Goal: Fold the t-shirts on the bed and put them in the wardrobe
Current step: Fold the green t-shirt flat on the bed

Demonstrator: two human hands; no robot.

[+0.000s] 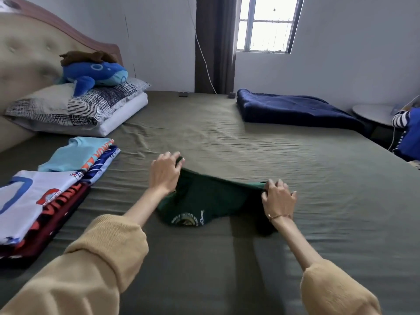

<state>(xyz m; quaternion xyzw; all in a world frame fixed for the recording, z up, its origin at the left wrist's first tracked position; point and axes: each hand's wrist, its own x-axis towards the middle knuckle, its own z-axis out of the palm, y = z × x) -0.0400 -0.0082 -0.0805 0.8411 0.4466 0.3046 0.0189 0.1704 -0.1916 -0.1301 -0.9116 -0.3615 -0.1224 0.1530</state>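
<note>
— The dark green t-shirt [204, 198]: where is it found?

— It is spread on the olive bed sheet [295, 178], near the middle of the bed, with a pale round print seen at its near edge. Its far edge is raised off the sheet between the two hands.

— How are the hands placed?

— The left hand [164, 172] is curled round the far left corner of the shirt, and the right hand [278, 196] is pinched on the far right corner. They are held well apart, with the cloth stretched between them.

— What else is seen on the bed?

— Two stacks of folded t-shirts [43, 196] are laid to the left. Patterned pillows [79, 105] are set by the headboard, topped by a blue plush whale [95, 75]. A folded navy blanket [293, 109] is laid at the far right.
</note>
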